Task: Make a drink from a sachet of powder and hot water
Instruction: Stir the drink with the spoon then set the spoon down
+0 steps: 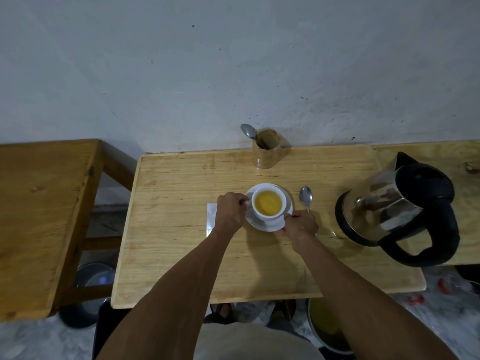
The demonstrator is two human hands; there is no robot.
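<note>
A white cup (pixel 268 215) full of yellow-orange drink stands on a white saucer (pixel 270 226) in the middle of the wooden table (pixel 181 216). My left hand (pixel 230 210) grips the cup's handle on its left side. My right hand (pixel 301 226) pinches the saucer's right front rim. A silvery sachet (pixel 211 216) lies flat on the table, partly under my left hand. A metal spoon (pixel 306 197) lies just right of the saucer, its handle end hidden by my right hand.
A steel and black electric kettle (pixel 400 211) stands at the table's right edge. A glass tumbler (pixel 267 152) holding a spoon sits at the back by the wall. A second wooden table (pixel 39 203) stands on the left. Pots and bags lie on the floor below.
</note>
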